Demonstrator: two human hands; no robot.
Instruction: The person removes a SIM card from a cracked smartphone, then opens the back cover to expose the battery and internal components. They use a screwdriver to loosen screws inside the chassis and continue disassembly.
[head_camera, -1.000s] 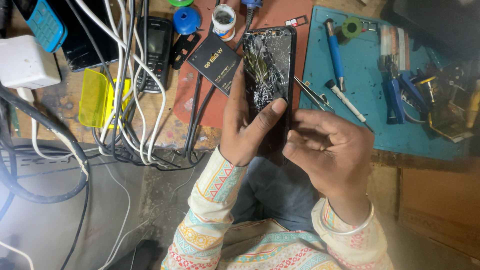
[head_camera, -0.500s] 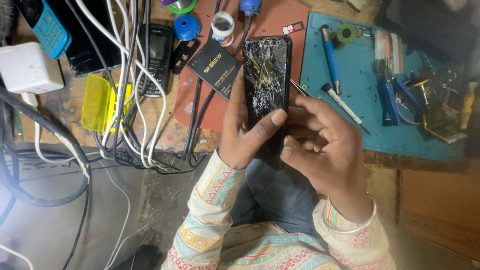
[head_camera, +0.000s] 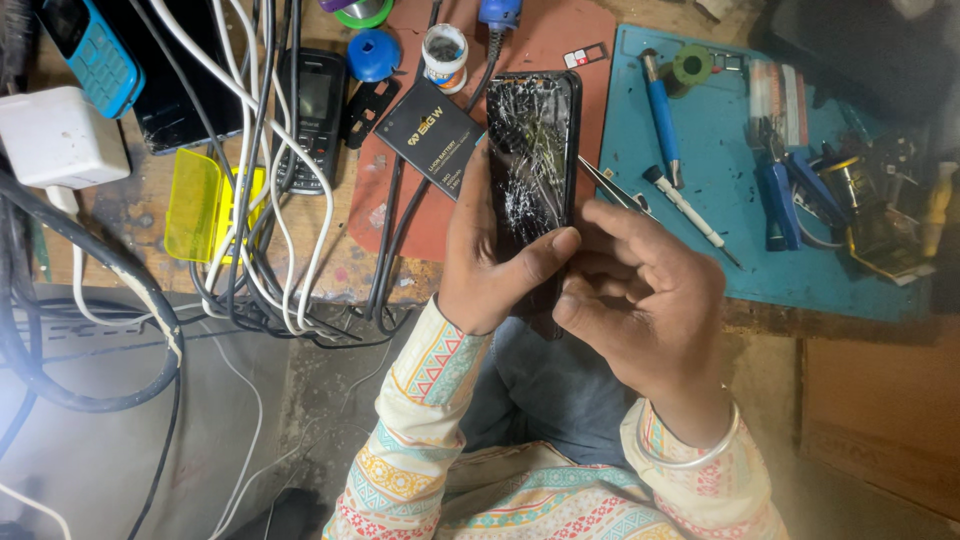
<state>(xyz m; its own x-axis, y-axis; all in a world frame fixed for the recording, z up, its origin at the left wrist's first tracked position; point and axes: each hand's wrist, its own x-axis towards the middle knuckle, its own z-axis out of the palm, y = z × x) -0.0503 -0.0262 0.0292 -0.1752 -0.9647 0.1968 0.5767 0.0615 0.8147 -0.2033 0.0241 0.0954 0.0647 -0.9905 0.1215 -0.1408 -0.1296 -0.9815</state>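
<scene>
left hand (head_camera: 480, 265) is wrapped round the cracked smartphone (head_camera: 533, 160), thumb across the lower glass, fingers behind; it's clamped on the phone's lower half. right hand (head_camera: 640, 300) is curled half-shut at the phone's lower right edge, fingertips (head_camera: 575, 305) touching the side; can't tell if it pinches a tool. phone is held screen-up, tilted a bit, above the edge of the workbench over the person's lap.

handling, as a guess: light, stiff slab, but glass is shattered w/ a web of cracks, so fragile & prob sharp; shards could lift. best held by the side frame, not pressed on the screen.

round the phone: black battery (head_camera: 432, 135) just left of it, tweezers (head_camera: 612, 188) just right, small screwdriver (head_camera: 690, 212) further right on the blue mat (head_camera: 720, 270), blue-handled tool (head_camera: 662, 115) up-right. black keypad phone (head_camera: 312, 110) & white cables (head_camera: 250, 170) well left, yellow plastic case (head_camera: 195, 205) beyond those.

vs 0.5 s ago: phone sits about the same in the left grip; right hand has closed in slightly nearer the phone's lower edge, fingers more tucked. bench items unchanged.
</scene>
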